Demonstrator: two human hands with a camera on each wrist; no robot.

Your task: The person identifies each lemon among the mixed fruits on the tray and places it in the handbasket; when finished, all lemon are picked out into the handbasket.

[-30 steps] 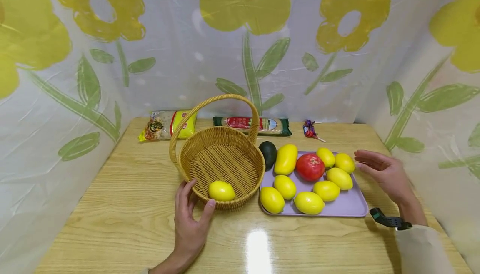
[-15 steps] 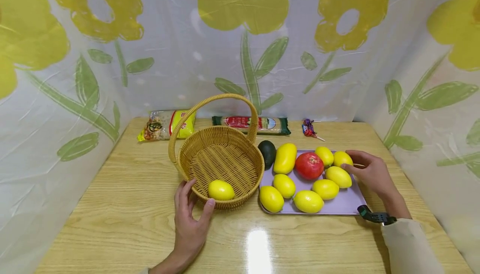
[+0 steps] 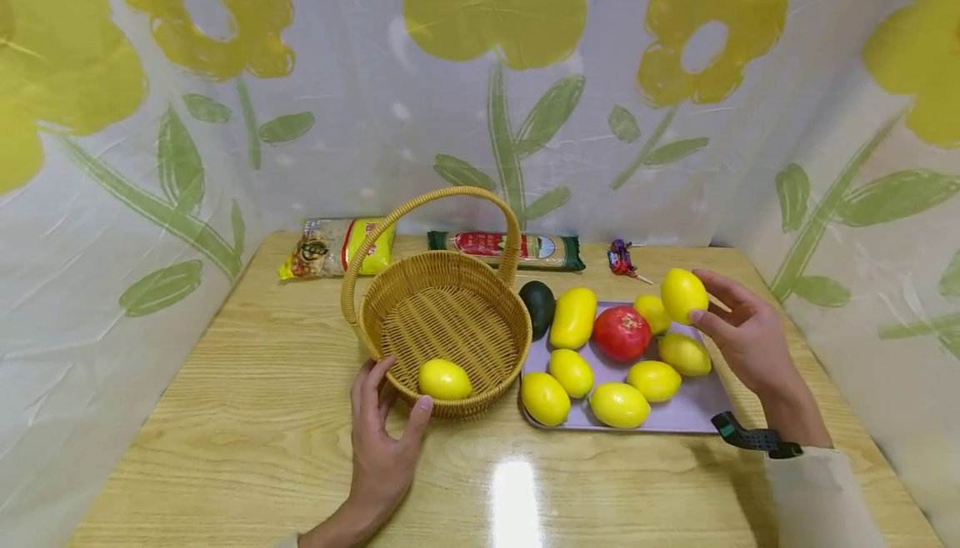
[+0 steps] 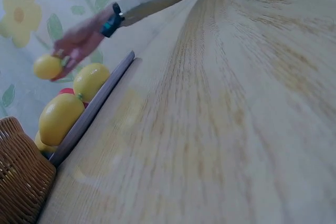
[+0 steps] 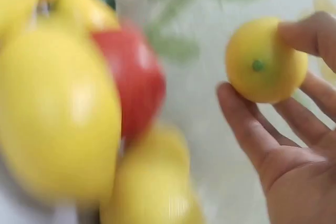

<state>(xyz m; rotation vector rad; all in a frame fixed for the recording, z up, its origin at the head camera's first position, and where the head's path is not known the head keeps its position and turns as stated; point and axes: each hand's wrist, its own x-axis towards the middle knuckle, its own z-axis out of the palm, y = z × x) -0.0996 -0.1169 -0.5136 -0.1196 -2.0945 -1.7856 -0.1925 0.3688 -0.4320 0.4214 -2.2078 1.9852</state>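
Note:
A round wicker basket (image 3: 446, 273) with a tall arched handle stands mid-table, one lemon (image 3: 445, 379) lying inside near its front. My left hand (image 3: 384, 440) holds the basket's front-left rim, thumb and fingers spread along its curve. Over the right side of a lilac tray (image 3: 697, 411), my right hand (image 3: 753, 344) pinches another lemon (image 3: 684, 296) between thumb and fingers. In the right wrist view that lemon (image 5: 265, 61) shows its green stem end, raised clear of the others. Several lemons (image 3: 618, 404), a red pomegranate (image 3: 622, 333) and a yellow mango (image 3: 573, 318) lie on the tray.
A dark green avocado (image 3: 537, 308) sits between basket and tray. Along the back lie a yellow food bag (image 3: 333, 248), a long green-ended noodle pack (image 3: 540, 251) and wrapped lollipops (image 3: 621, 258). A flower-print curtain (image 3: 337, 148) encloses the table.
My right hand has moved left onto the tray's back-right lemon, gripped it and lifted it. The left hand has stayed at the basket rim.

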